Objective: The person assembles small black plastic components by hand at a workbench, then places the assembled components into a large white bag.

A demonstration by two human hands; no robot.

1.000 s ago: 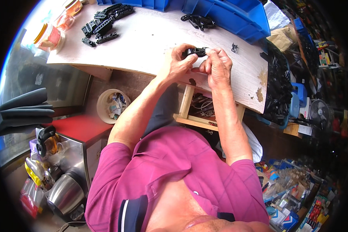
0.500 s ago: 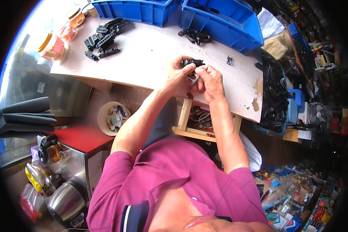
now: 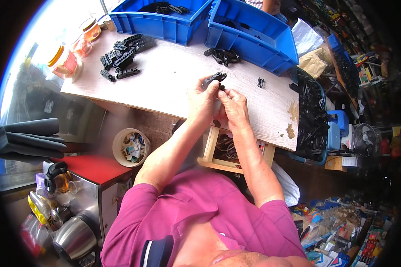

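A slim black plastic part [image 3: 214, 79] sits between the thumb and fingers of my left hand [image 3: 201, 100], above the front of the white table [image 3: 165, 82]. My right hand [image 3: 234, 107] is closed in a pinch beside it. Its fingertips meet at a small dark piece [image 3: 221, 87] against the lower end of the black part; whether the two are joined I cannot tell. On the table to the left lies a pile of similar black parts [image 3: 124, 55]. Another black cluster [image 3: 223, 56] rests behind my hands, and a single small black clip [image 3: 260, 82] lies to the right.
Two blue bins [image 3: 254, 42] with black parts inside line the table's back edge. Jars [image 3: 63, 62] stand at the left corner. Below the front edge a wooden drawer [image 3: 220, 165] is pulled out. A tub of black parts [image 3: 311, 120] stands at the right. Another person's arm [image 3: 268, 5] shows behind the bins.
The view has tilted, so the table and bins appear lower. The black part is turned more upright in my left hand, and my right fingertips have shifted to its lower end.
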